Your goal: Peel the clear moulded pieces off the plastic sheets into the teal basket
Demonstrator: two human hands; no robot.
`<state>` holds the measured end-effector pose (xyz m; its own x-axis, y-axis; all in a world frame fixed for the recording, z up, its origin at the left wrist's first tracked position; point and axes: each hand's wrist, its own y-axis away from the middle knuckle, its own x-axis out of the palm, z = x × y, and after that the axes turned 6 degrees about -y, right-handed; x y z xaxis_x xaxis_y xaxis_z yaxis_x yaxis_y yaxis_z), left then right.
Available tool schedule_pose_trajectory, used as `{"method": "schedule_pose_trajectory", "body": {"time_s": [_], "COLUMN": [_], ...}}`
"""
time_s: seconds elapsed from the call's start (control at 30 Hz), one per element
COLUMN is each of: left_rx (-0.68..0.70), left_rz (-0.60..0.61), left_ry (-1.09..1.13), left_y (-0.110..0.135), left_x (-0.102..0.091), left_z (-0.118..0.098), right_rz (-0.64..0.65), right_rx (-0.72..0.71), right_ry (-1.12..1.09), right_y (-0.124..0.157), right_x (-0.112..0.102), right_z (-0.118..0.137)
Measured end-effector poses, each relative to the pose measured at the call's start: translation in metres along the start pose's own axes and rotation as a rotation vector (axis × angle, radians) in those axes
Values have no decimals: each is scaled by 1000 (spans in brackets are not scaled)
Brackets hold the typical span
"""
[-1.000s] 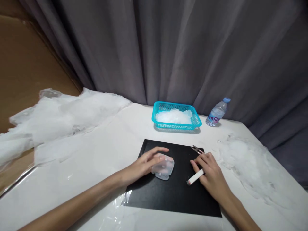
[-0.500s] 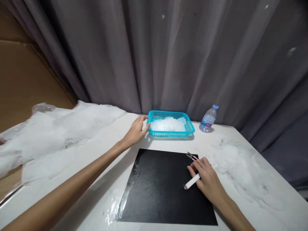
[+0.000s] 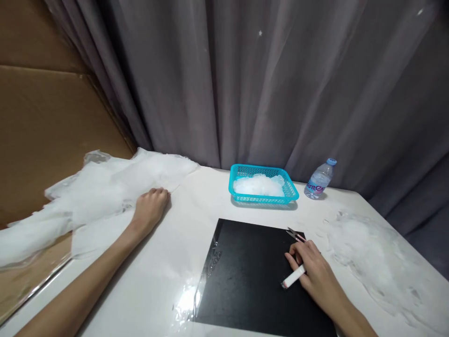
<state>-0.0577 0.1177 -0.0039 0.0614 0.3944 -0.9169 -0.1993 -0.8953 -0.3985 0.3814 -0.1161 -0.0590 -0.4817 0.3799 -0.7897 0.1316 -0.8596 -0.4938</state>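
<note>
My left hand reaches out to the left and rests with curled fingers on the edge of a big heap of translucent white plastic pieces; whether it grips one I cannot make out. My right hand lies on the right side of a black mat, closed on small thread snips with a white handle sticking out toward me and metal tips pointing away.
A turquoise basket holding clear plastic pieces stands behind the mat. A small water bottle is to its right. A spread of white scraps covers the table's right side. Grey curtain behind, brown cardboard at left.
My left hand carried a clear plastic piece from the mat to the basket, then swung left to the white heap. The right hand has stayed put with the snips.
</note>
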Motion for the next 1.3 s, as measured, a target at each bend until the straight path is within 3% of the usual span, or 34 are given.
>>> {"method": "schedule_pose_trajectory", "body": {"time_s": [0.17, 0.3, 0.53, 0.77, 0.9, 0.97, 1.07, 1.13, 1.17, 1.23, 1.3], "left_rx": [-28, 77, 438, 689, 848, 863, 834, 743, 635, 385, 226], "left_rz": [-90, -96, 64, 147, 176, 202, 281, 396, 462, 547, 479], "left_ry": [-47, -33, 70, 89, 272, 390, 575, 638, 615, 461, 382], "left_y": [2, 14, 70, 127, 167, 172, 144, 102, 77, 30, -7], "left_x": [-20, -31, -32, -40, -44, -53, -75, -88, -90, -84, -63], "left_z": [-20, -60, -155, -196, -224, -234, -225, -203, -188, -157, -132], "right_rz": [-26, -32, -21, 56, 146, 223, 297, 321, 325, 315, 277], "right_rx": [-25, -28, -43, -74, -124, -172, -275, -335, -351, -355, -359], "right_ry": [-13, -14, -4, -83, -101, -93, -69, -38, -24, -12, -19], "right_y": [-1, -2, -2, 1, 5, 8, 13, 15, 15, 15, 13], "right_x": [-2, -2, -4, -1, -1, -3, -5, -6, -6, -7, -9], "right_z": [1, 2, 2, 10, 19, 24, 32, 38, 40, 44, 46]}}
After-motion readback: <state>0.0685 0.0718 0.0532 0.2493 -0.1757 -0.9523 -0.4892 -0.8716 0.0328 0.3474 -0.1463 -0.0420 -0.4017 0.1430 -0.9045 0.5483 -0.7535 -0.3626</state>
